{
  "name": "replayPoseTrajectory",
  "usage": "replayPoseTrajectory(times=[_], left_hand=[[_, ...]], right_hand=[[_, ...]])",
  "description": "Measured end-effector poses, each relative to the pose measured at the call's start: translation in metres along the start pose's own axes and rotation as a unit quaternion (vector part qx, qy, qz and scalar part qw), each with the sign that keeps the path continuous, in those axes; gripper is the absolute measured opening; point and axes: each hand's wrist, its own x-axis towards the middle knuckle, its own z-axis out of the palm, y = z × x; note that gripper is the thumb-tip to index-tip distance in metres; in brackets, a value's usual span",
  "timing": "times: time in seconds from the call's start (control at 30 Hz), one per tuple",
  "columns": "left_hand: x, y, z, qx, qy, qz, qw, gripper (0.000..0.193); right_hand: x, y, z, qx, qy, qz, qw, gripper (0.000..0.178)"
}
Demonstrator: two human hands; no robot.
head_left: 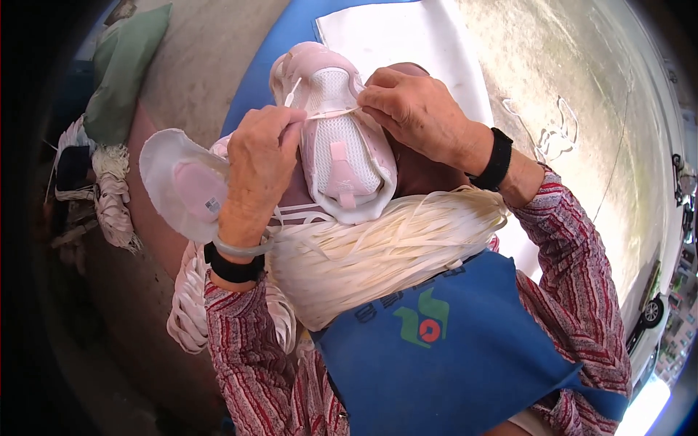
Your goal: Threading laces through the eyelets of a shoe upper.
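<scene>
White lace (333,114) stretches between your left hand (259,156) and right hand (418,112), both pinching it, over the pink shoe upper (339,171) beyond the cream bundle (378,243). Apparently lacing; next move likely needs even tension.

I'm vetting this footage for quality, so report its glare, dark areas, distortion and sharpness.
In the head view, strong light pales the floor at upper right; in the head view, the left side is dim around the bundled cords, and the corners go black; in the head view, fisheye distortion bows edges along the right rim, while the pink-and-white shoe reads clearly.
</scene>
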Motion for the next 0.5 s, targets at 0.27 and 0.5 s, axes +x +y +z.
replayPoseTrajectory(times=[0.27,0.5], left_hand=[[0.003,-0.016,0.005,-0.003,-0.005,0.036,0.999,0.013],[-0.019,0.007,-0.021,-0.206,0.092,-0.209,0.952,0.021]], right_hand=[[-0.001,0.003,-0.005,-0.003,0.016,-0.026,1.0,0.013],[-0.021,-0.005,-0.021,0.139,0.042,0.091,0.985,0.02]])
